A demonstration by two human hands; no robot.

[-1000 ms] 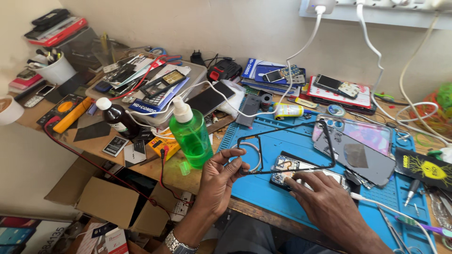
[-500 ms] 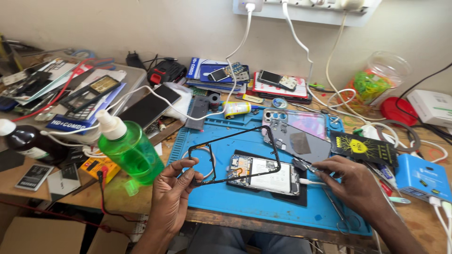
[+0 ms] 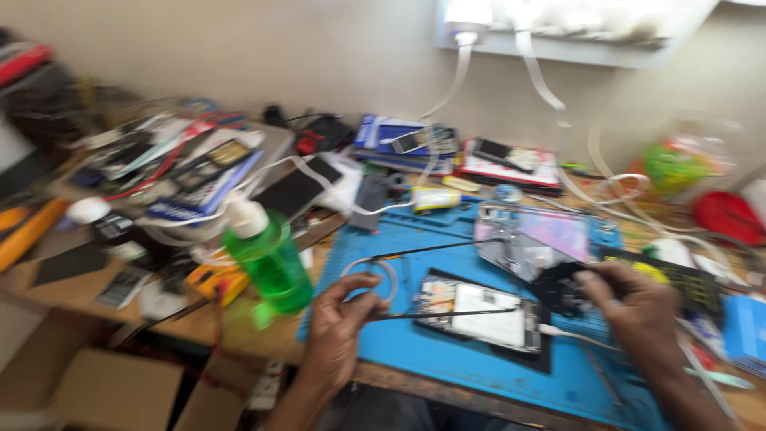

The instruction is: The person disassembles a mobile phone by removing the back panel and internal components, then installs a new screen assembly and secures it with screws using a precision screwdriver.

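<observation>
The view is blurred by motion. A thin black rectangular phone frame [image 3: 435, 250] hangs just above an opened phone [image 3: 479, 316] that lies on a blue work mat [image 3: 447, 363]. My left hand [image 3: 339, 327] pinches the frame's left end. The frame's dark right end is pinched in my right hand [image 3: 632, 319], over the phone's right side. The phone's white inner plate faces up.
A green liquid bottle [image 3: 267, 259] stands at the mat's left edge. A silver phone housing [image 3: 533, 235] lies behind the opened phone. Phones, boxes and white cables crowd the back and left. A wall power strip [image 3: 558, 28] hangs above. A cardboard box [image 3: 104, 391] sits below left.
The camera has swung and the picture has blurred. My right hand has moved from the opened phone up to the frame's right end. My left hand keeps its hold on the left end.
</observation>
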